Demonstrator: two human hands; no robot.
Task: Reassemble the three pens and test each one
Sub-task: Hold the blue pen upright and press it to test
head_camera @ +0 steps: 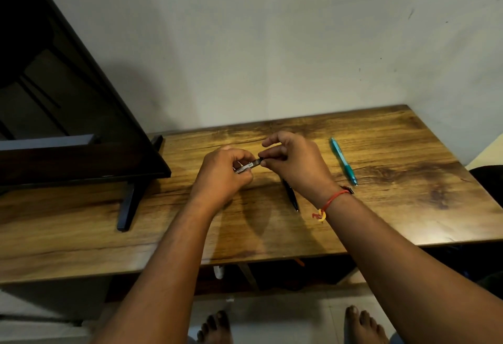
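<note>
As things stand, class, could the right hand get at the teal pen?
Probably yes, once free: the right hand shares a grip on the pen part with the left hand, but bare table lies between it and the teal pen.

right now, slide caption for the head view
Both hands join a pen; two pens lie on the table.
</note>
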